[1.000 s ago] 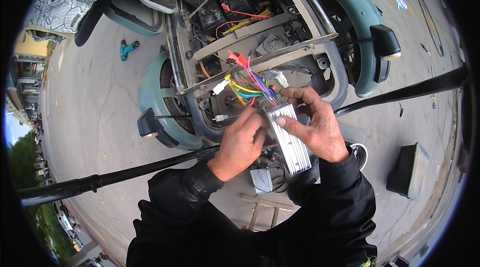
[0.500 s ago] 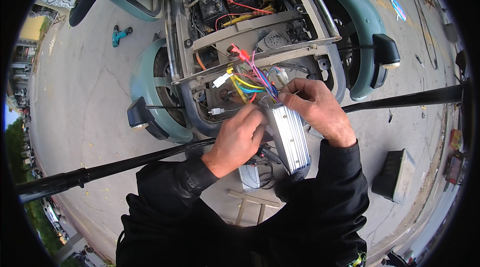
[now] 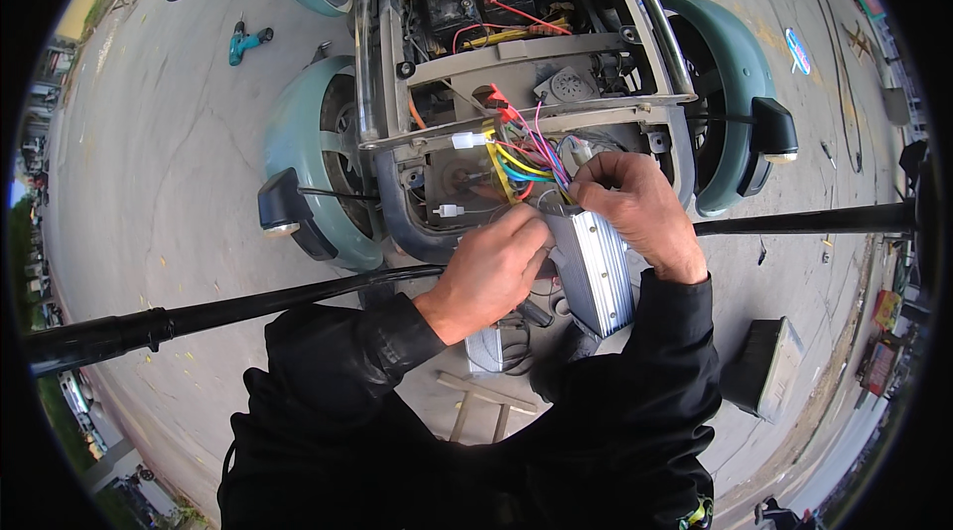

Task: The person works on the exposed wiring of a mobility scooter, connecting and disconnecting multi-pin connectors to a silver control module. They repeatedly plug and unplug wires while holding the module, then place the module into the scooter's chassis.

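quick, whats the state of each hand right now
Left hand: closed beside the silver box; any grip is hidden.
Right hand: closed, apparently pinching coloured wires.

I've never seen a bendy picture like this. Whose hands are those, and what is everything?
A camera worn on somebody's head looks down; its wide lens bends straight edges. There's no robot: the left hand and right hand belong to the wearer. Both are at one end of a silvery metal box, where colourful wires bunch together; fingers hide what each hand grips. Beyond is a vehicle's open metal frame, between green mudguards. On the ground are a teal drill and a black tub.
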`<state>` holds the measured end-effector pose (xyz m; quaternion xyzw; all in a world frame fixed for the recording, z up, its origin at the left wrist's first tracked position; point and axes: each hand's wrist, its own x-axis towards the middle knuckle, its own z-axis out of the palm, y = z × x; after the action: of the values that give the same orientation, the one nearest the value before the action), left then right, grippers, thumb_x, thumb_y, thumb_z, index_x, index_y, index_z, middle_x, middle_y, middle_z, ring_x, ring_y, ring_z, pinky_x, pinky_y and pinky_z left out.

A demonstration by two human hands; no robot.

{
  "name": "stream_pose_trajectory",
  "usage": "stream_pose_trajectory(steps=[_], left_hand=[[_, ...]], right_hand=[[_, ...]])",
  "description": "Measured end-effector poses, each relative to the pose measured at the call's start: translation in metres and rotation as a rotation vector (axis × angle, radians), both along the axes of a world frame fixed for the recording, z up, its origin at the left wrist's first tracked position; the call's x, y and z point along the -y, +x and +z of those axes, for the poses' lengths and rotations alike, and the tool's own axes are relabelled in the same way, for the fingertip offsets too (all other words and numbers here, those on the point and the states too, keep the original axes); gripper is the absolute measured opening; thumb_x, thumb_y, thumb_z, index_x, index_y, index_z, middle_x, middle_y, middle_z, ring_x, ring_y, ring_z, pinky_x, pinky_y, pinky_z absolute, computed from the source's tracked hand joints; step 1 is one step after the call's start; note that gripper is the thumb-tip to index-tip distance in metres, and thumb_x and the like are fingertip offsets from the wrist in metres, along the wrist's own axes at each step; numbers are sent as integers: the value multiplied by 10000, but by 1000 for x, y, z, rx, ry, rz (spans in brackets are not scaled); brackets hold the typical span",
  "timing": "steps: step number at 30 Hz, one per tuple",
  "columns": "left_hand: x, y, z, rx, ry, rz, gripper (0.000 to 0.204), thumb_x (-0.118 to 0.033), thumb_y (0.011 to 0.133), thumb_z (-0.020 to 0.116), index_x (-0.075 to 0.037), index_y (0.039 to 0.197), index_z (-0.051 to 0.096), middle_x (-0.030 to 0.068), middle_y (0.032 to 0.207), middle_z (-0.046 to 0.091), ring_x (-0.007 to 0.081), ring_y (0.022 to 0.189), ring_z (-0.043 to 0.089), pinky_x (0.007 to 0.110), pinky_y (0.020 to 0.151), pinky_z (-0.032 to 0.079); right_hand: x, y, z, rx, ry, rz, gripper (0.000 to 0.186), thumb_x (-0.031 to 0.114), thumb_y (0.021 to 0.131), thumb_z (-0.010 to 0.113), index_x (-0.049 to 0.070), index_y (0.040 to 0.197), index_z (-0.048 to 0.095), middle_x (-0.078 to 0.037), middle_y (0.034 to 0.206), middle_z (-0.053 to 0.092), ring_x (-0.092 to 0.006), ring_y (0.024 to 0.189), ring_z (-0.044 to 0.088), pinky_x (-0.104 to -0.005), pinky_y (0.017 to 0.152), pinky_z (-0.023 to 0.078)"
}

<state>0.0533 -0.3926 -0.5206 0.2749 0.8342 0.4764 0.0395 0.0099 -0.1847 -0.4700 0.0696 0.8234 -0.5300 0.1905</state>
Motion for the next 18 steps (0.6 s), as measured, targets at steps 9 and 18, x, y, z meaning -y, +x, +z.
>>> stream_pose_trajectory(steps=[9,18], left_hand=[[-1,3,2,12,-37,-14,138,22,862,692,-22,973,622,135,976,621,392,827,669,452,695,549],[-1,2,5,51,-11,12,145,17,876,677,-18,1002,614,156,964,642,408,824,665,460,704,541]], right_hand=[[-4,4,-11,-95,-197,-46,199,107,933,651,-27,1081,655,-6,885,635,-66,812,564,-235,721,450],[-7,5,-6,-134,-778,-347,372,48,944,653,-35,1306,655,-19,974,654,-98,791,542,-229,720,460]])
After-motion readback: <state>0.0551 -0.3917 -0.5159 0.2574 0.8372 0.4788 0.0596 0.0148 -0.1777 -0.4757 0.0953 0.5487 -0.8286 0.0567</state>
